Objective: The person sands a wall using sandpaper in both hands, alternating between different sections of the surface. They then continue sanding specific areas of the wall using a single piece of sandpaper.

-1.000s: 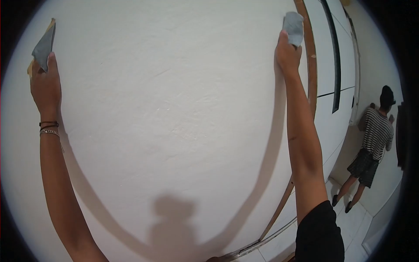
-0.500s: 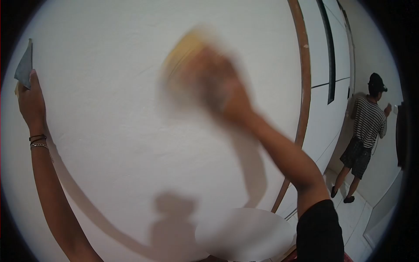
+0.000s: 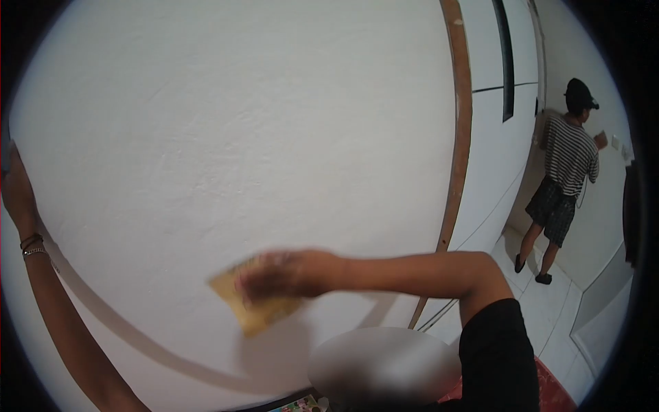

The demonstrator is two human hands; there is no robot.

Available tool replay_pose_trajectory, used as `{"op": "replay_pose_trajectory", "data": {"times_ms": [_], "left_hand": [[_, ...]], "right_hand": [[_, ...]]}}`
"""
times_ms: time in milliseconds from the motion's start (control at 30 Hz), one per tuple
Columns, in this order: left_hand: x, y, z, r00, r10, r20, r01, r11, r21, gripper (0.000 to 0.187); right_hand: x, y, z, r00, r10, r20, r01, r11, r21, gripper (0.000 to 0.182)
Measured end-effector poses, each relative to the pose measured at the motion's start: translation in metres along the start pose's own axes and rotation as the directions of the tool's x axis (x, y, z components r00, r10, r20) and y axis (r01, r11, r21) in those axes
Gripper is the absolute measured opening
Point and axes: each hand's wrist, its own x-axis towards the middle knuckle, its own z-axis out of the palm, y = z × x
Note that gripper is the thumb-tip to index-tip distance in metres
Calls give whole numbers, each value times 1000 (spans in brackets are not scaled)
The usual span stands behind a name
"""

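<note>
My right hand (image 3: 285, 275), slightly blurred, presses a yellow sheet of sandpaper (image 3: 254, 319) against the white wall (image 3: 261, 137), low in the middle of the view. The sheet's lower corner sticks out below my fingers. At the far left edge my left hand (image 3: 19, 192) is raised along the wall. A dark grey flat piece (image 3: 6, 158) is in its fingers, mostly cut off by the frame edge. Faint rough marks show on the wall above my right hand.
A brown wooden strip (image 3: 460, 123) borders the wall, with white panels (image 3: 491, 158) beyond it. Farther right, a person in a striped top (image 3: 571, 151) faces another wall, one hand near a switch plate (image 3: 615, 142). Red fabric (image 3: 552, 384) lies low right.
My right hand has swept down and slightly left with the sandpaper. My left hand sits lower and farther left in view, its grey piece now nearly out of frame. The view has shifted.
</note>
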Motion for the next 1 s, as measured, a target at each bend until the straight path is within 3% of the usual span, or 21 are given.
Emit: {"op": "replay_pose_trajectory", "data": {"times_ms": [33, 67, 133, 167, 233, 300, 367, 400, 467, 533, 567, 633, 667, 700, 733, 767, 800, 900, 933, 967, 1000], "left_hand": [[-5, 7, -3, 999, 26, -22, -27, 999, -28, 63], [-7, 12, -7, 998, 45, -38, -47, 998, -47, 61], [-11, 21, -12, 997, 63, -47, -67, 994, -84, 57], [-16, 25, -13, 997, 61, -48, -66, 993, -95, 55], [-20, 32, -16, 998, 50, -38, -54, 992, -118, 51], [-19, 36, -15, 998, 53, -34, -57, 990, -126, 47], [-12, 29, -15, 994, 91, -57, -98, 988, -119, 47], [-10, 24, -15, 993, 107, -57, -112, 990, -88, 47], [-12, 28, -18, 990, 131, -55, -135, 988, -70, 47], [-22, 41, -23, 1000, -6, 3, 6, 988, -152, 47], [-17, 36, -21, 1000, -12, -13, 11, 996, -87, 47], [-9, 25, -13, 998, 66, -16, -67, 985, -156, 47], [-9, 23, -14, 997, 79, -20, -81, 984, -158, 47], [-9, 23, -17, 997, 76, -24, -78, 986, -148, 47], [-11, 23, -17, 997, 67, -22, -70, 987, -146, 47], [-13, 23, -15, 998, 60, -19, -62, 988, -143, 46], [-14, 24, -15, 998, 59, -17, -60, 988, -142, 46], [-14, 27, -18, 998, 60, -21, -63, 989, -136, 46], [-13, 26, -19, 998, 55, -21, -58, 989, -133, 46], [-13, 25, -18, 998, 56, -19, -58, 990, -127, 45], [-13, 23, -17, 998, 58, -22, -61, 991, -121, 45]], "right_hand": [[0, 12, -27, 977, 213, -5, -197, 913, 357, 48], [-4, 31, -56, 983, 54, -174, -106, 946, -306, 47], [-19, 78, -125, 823, 170, -542, -489, 697, -524, 38], [-27, 102, -140, 336, 353, -873, -486, 859, 161, 44], [-83, 144, -161, -36, 632, -774, -745, 499, 442, 47], [-95, 143, -140, -47, 573, -818, -788, 482, 383, 55], [-68, 87, -106, 276, 395, -876, -765, 642, 49, 56], [-59, 53, -80, 519, 448, -728, -765, 624, -161, 52], [-73, -1, -2, 858, 407, -312, -491, 829, -269, 45], [-90, -9, 18, 991, 56, -124, -117, 809, -576, 44], [-102, -1, 15, 976, 196, -98, -219, 851, -478, 44], [-107, 36, -35, 906, 293, -306, -406, 806, -430, 47], [-108, 55, -74, 809, 355, -469, -556, 723, -411, 49], [-118, 77, -101, 659, 426, -620, -717, 605, -346, 52], [-127, 90, -103, 425, 593, -684, -780, 623, 54, 53], [-135, 104, -105, 155, 708, -689, -680, 583, 446, 54], [-139, 104, -107, 61, 701, -711, -690, 545, 477, 55], [-148, 73, -57, 215, 591, -777, -750, 609, 256, 64], [-146, 44, -44, 536, 548, -642, -820, 518, -243, 64], [-153, 24, -19, 623, 569, -538, -746, 640, -187, 60], [-150, 23, -15, 736, 472, -486, -674, 584, -453, 58]]}}
